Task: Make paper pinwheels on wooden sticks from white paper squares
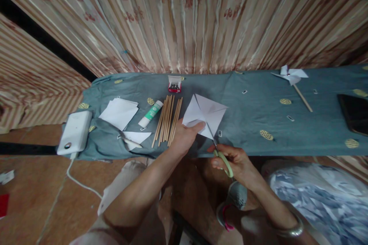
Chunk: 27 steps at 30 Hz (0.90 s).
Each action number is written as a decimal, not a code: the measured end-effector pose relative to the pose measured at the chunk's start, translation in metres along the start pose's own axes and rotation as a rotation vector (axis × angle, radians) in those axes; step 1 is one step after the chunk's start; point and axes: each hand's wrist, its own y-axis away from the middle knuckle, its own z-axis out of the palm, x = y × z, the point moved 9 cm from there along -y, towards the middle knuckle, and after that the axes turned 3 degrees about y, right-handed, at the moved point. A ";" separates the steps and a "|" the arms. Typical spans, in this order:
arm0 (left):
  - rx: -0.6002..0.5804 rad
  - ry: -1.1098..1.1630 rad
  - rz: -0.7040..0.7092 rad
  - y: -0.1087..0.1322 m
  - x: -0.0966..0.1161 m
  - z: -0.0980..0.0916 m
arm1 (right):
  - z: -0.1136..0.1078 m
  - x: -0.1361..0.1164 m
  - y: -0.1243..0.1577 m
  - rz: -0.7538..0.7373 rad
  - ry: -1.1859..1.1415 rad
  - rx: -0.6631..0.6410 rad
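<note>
Here a striped curtain hangs behind a long worktop draped in grey-blue cloth, over a brown tiled floor. At the worktop's left end lies a white box, then loose sheets, a glue stick and a row of sticks, with a red box beyond them. The left hand pinches a creased white paper near the front edge, mid-worktop. The right hand is closed around green scissors, blades against that paper. Farther right lie a pinwheel and a dark slab.
</note>
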 end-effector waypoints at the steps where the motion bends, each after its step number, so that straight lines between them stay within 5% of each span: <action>1: 0.007 -0.003 0.003 0.000 0.000 -0.001 | 0.000 0.000 0.000 0.003 -0.002 0.001; 27: -0.043 -0.021 0.038 0.001 0.001 0.004 | -0.003 -0.002 -0.001 0.032 -0.051 0.058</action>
